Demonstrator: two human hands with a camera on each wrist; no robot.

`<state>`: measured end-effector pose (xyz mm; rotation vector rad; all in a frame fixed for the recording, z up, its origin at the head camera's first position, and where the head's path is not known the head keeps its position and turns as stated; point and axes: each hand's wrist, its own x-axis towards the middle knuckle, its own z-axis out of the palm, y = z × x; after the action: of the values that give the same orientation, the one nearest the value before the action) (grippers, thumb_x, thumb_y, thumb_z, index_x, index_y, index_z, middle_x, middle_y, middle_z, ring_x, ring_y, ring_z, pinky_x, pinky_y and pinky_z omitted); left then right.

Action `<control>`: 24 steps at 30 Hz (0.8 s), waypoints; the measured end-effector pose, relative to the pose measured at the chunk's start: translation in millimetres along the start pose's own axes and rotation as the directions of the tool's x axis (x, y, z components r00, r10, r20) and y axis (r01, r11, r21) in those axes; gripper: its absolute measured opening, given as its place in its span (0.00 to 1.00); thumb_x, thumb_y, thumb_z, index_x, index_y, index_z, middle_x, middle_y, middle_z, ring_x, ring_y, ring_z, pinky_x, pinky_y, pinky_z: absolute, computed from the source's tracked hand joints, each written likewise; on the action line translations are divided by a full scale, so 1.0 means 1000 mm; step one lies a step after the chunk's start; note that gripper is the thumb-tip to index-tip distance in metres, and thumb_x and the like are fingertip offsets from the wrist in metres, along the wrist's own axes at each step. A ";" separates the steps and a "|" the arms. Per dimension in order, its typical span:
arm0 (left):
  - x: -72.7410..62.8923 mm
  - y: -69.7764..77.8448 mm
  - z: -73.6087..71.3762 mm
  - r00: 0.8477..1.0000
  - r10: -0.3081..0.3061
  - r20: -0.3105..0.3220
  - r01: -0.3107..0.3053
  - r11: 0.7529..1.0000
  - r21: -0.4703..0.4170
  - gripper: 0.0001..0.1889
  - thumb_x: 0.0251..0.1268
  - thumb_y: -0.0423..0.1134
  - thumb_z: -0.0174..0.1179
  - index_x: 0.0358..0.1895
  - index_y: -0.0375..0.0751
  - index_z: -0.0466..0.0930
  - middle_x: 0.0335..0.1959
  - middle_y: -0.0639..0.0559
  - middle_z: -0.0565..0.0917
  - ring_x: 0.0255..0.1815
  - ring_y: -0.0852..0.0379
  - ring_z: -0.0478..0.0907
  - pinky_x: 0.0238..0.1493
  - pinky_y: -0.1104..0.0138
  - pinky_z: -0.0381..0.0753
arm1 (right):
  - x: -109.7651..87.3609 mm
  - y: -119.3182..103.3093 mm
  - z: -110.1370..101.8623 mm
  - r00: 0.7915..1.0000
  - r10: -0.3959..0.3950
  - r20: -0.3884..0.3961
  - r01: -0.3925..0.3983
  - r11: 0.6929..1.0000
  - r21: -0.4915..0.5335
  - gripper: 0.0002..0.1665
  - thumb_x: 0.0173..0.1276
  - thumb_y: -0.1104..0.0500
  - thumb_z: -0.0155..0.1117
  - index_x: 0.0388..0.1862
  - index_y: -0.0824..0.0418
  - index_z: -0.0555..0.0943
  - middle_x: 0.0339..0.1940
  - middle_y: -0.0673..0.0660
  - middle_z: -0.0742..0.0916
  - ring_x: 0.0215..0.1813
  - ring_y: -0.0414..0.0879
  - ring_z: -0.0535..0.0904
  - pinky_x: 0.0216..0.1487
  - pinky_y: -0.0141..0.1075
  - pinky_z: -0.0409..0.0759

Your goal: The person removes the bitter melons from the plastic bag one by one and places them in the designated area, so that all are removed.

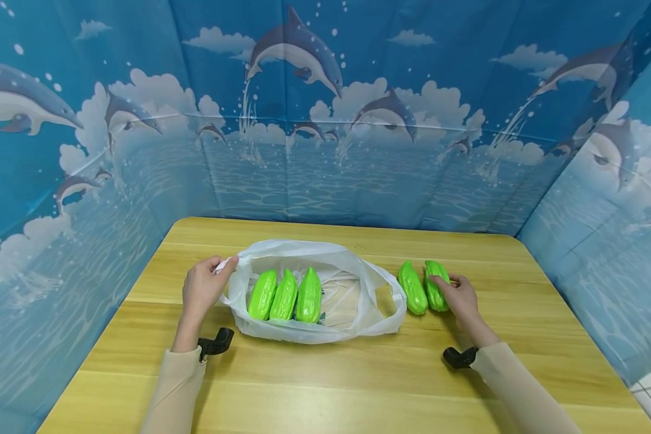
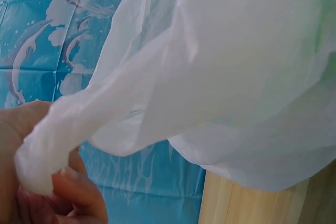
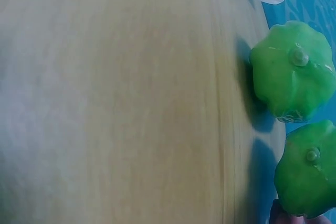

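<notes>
A white plastic bag [image 1: 325, 248] lies on the table with its mouth spread. My left hand [image 1: 206, 286] grips one handle at the bag's left end; in the left wrist view the handle [image 2: 79, 116] runs bunched between thumb and fingers. Three glossy green bitter melons lie side by side inside, the middle one [image 1: 284, 295] among them. Right of the bag, my right hand [image 1: 460, 296] holds the rightmost bitter melon [image 1: 434, 274] at its right side, thumb on top. Another bitter melon [image 1: 412, 289] lies just left of it, close to the bag's loose right handle [image 1: 400, 301].
The wooden table [image 1: 325, 386] reaches back to a blue dolphin-print curtain [image 1: 314, 175], which also hangs at both sides. Black wrist mounts stick inward from the left wrist [image 1: 217, 342] and right wrist [image 1: 460, 358].
</notes>
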<state>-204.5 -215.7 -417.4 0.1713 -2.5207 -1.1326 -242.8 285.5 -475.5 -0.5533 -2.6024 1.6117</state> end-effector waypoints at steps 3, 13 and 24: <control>0.000 0.000 0.000 1.000 -0.001 0.000 0.001 1.000 0.003 0.26 0.63 0.62 0.55 0.25 0.40 0.79 0.16 0.51 0.71 0.19 0.52 0.66 0.23 0.62 0.61 | 0.001 0.001 0.001 1.000 -0.001 0.000 0.001 1.000 -0.007 0.51 0.64 0.35 0.57 0.70 0.70 0.57 0.59 0.68 0.67 0.55 0.57 0.65 0.51 0.48 0.66; 0.001 0.000 -0.001 1.000 -0.006 0.009 0.006 1.000 0.010 0.26 0.63 0.62 0.55 0.26 0.40 0.80 0.16 0.51 0.71 0.20 0.52 0.67 0.23 0.62 0.61 | 0.003 0.003 0.002 1.000 0.002 -0.003 -0.002 1.000 -0.031 0.51 0.63 0.34 0.57 0.70 0.70 0.57 0.58 0.67 0.67 0.53 0.56 0.64 0.49 0.47 0.66; 0.001 0.001 0.000 1.000 -0.013 0.001 0.013 1.000 0.009 0.25 0.63 0.61 0.56 0.28 0.40 0.82 0.20 0.51 0.76 0.22 0.52 0.68 0.25 0.62 0.62 | -0.001 0.002 0.003 1.000 -0.001 0.003 0.001 0.999 -0.051 0.51 0.64 0.35 0.57 0.69 0.72 0.56 0.58 0.68 0.68 0.54 0.58 0.66 0.49 0.48 0.68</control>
<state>-204.8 -215.7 -416.7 0.1896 -2.5299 -1.1262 -241.9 283.7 -478.8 -0.5527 -2.6525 1.5516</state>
